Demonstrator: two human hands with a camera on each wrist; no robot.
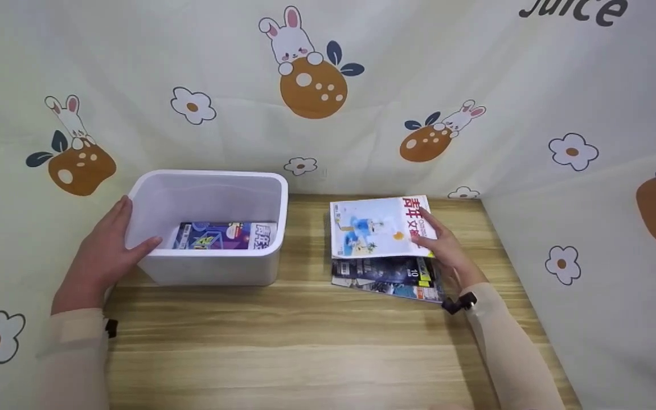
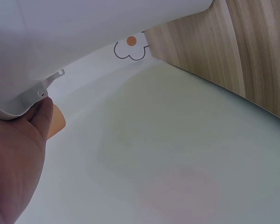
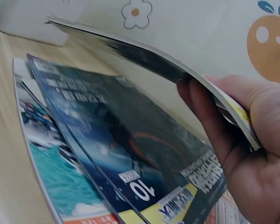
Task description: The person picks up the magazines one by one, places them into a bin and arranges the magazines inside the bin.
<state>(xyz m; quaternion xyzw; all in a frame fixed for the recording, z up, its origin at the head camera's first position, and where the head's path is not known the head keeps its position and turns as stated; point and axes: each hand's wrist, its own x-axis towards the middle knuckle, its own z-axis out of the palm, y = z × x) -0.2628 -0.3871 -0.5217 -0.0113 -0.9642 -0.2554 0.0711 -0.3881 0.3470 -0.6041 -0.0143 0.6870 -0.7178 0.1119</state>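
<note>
Mag (image 1: 368,228) pos., pls?

R side of the desk (image 1: 282,353), toward its far R corner, held up in the R hand (image 1: 452,253). Long axis runs L-R, approx. parallel to the desk's far edge; the hand has the R end.

And the bin (image 1: 214,270)?

By the desk's far L corner, i.e. L of the R hand, w/ a strip of desk btw. That's the key relation. Bin's long side runs L-R too, and its top faces up. R hand's nearer the mag, L hand (image 1: 103,250) nearer the bin.

R hand state?

Closed to a pinch: thumb on top, fingers underneath, only the mag's thickness apart. R wrist view shows a gap above the dark mag (image 3: 130,126), w/ a teal mag (image 3: 56,168) under that.

L hand?

Grips the bin's L end, thumb over the near L corner, fingers outside. Purple mag (image 1: 222,236) lies in the bin, cover up.
</note>
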